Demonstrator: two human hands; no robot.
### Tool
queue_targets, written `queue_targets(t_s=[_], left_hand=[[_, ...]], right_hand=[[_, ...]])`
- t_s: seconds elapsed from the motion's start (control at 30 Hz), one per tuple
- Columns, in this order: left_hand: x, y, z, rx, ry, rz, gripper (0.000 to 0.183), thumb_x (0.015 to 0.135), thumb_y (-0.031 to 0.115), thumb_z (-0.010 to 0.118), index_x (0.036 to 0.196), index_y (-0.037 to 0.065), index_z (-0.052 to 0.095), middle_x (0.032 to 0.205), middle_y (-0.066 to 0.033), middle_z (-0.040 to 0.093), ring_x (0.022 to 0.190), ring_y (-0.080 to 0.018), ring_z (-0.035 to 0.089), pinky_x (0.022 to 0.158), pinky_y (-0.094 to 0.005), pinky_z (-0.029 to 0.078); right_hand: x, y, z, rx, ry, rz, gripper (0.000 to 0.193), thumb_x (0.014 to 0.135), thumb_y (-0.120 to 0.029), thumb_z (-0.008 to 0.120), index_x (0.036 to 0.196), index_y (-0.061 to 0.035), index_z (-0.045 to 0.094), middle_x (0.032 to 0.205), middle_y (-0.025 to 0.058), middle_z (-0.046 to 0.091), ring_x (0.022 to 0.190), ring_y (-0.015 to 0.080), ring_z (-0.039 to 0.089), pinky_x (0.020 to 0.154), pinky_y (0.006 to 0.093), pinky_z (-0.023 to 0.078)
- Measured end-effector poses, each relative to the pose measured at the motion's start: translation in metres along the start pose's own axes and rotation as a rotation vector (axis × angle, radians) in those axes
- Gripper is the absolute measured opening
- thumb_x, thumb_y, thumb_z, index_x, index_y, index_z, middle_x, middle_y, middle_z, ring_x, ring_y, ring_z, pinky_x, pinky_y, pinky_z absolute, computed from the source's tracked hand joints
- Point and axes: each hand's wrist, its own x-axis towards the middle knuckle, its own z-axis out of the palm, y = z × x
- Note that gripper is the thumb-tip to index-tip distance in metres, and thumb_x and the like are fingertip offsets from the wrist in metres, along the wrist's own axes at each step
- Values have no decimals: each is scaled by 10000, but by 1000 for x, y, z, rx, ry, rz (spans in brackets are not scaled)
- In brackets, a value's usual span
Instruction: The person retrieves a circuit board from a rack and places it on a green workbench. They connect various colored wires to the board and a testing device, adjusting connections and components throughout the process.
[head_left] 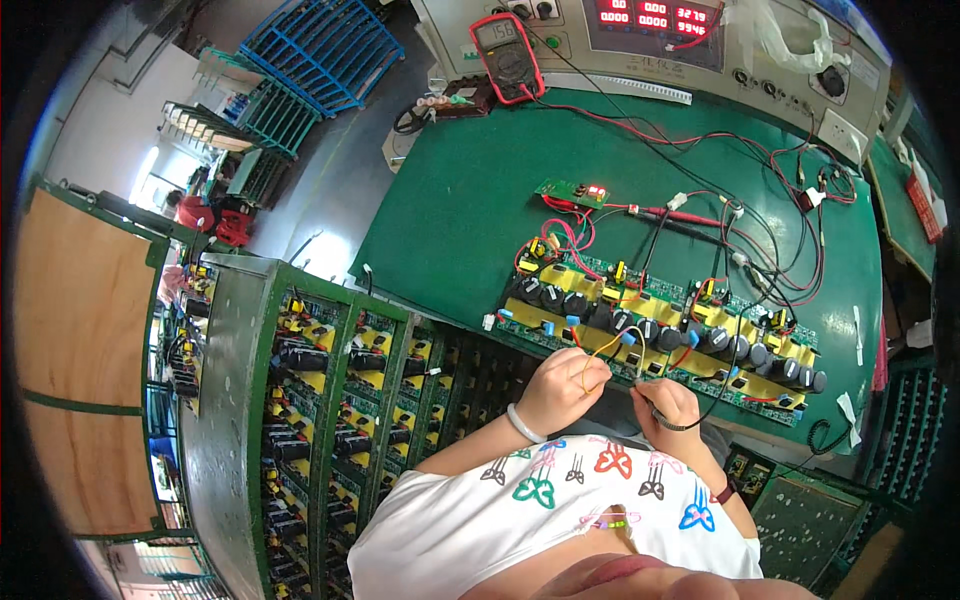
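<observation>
A long green circuit board [600, 318] lies across the front of the bench, carrying a row of black capacitors [668, 338], yellow parts and small blue parts. At its near edge, my left hand [568, 390] is closed in a pinch on thin yellow wires [604, 350] that loop up over the board. Close beside it, my right hand [665, 412] has its thumb and fingers pressed together at the board's front edge; whatever lies between them is too small to make out. A dark strap with a black cord circles the right wrist. Behind the board sits a small green display board [572, 193] with lit red digits.
A red multimeter [507, 58] leans against a grey bench instrument [640, 45] at the back. Red and black test leads [690, 217] tangle over the green mat [450, 200]. Left of me, a green rack [335, 400] holds several similar boards. Another person [195, 212] sits far left.
</observation>
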Motion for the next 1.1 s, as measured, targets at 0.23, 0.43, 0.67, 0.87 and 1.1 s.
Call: queue_targets(t_s=[0.23, 0.43, 0.67, 0.87, 1.1], left_hand=[[10, 3, -3, 5, -56, -10, 153, 737, 7, 756, 858, 40, 669, 892, -84, 690, 797, -286, 652, 766, -390, 529], [13, 1, -4, 0, -90, -51, 143, 743, 28, 752, 864, 41, 676, 903, -88, 700, 828, -290, 663, 790, -395, 531], [13, 0, -4, 2, -101, -73, 135, 746, 33, 754, 857, 39, 677, 902, -90, 707, 840, -295, 673, 807, -400, 532], [16, 0, -4, 3, -91, -70, 124, 746, 37, 748, 843, 37, 671, 891, -87, 706, 820, -296, 673, 795, -399, 532], [20, -1, -4, -20, -90, -71, 105, 738, 25, 738, 805, 41, 659, 843, -95, 697, 772, -296, 660, 733, -395, 526]], right_hand=[[6, -6, -2, -29, -36, 63, 250, 756, 34, 776, 920, -44, 604, 732, 111, 616, 616, 303, 633, 542, 391, 497], [10, -9, -4, 39, -50, 138, 235, 763, 43, 763, 908, -38, 596, 760, 121, 621, 653, 319, 641, 563, 391, 501], [9, -10, -4, 60, -52, 163, 238, 763, 48, 762, 916, -35, 599, 773, 127, 635, 667, 321, 652, 570, 387, 508], [3, -4, 0, 63, -25, 127, 251, 764, 48, 766, 941, -29, 604, 774, 136, 646, 654, 322, 656, 559, 384, 506], [-12, -3, -10, 91, 107, 95, 234, 759, 69, 744, 923, -13, 598, 732, 149, 626, 582, 325, 615, 529, 394, 481]])
